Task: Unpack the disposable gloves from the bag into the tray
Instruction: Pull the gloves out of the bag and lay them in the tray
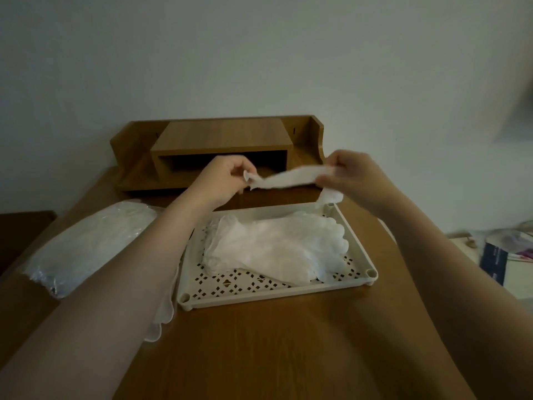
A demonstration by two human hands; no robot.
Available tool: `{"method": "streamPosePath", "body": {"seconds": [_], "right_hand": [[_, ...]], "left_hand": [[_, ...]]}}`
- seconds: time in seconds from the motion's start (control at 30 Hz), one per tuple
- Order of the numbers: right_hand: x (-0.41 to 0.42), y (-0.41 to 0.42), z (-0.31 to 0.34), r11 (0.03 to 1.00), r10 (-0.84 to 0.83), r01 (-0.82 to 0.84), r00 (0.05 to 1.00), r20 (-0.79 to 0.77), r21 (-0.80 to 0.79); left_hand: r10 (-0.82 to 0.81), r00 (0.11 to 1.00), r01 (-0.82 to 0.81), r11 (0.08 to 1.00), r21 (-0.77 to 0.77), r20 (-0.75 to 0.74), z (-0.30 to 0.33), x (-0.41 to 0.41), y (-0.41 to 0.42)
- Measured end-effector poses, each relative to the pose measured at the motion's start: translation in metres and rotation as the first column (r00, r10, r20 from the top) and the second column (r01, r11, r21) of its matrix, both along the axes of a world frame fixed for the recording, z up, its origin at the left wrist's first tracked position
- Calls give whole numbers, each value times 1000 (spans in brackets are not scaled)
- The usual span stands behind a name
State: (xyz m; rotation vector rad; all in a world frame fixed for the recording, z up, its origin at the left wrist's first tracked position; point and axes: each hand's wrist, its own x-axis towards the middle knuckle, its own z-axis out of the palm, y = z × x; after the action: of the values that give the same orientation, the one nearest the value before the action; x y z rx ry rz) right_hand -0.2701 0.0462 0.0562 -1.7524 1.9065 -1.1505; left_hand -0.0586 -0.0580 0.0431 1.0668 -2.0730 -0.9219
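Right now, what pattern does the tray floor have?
Small diamond-shaped cut-outs in the cream tray, clearest in the head view.

- We see two bare forearms coming in from the lower corners; no sleeves, cuffs or coverings on either.
- Left hand (227, 177): bare, no glove, ring or wrist strap that we can make out.
- Right hand (350, 174): bare likewise; wrist plain.
- Nails too blurred to describe.

Wooden desk (259, 356), wooden shelf riser (219, 145) against pale wall (259, 53), possibly papers (507, 255) right.
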Motion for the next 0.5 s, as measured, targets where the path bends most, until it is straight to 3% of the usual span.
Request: {"method": "streamPosePath", "body": {"seconds": [0.07,0.17,0.33,0.5], "right_hand": [[12,2,-17,984,78,-41,974,-212,172],[29,3,-50,947,206,-89,906,-370,309],[50,8,-72,924,295,-129,838,-459,359],[63,17,-70,938,289,-133,813,-505,321]], "left_hand": [[-34,991,32,999,18,126,-16,11,0],[-55,948,61,998,-8,313,-39,29,1],[-54,903,109,988,-107,427,-52,46,11],[-76,897,142,982,-122,435,-53,56,16]]}}
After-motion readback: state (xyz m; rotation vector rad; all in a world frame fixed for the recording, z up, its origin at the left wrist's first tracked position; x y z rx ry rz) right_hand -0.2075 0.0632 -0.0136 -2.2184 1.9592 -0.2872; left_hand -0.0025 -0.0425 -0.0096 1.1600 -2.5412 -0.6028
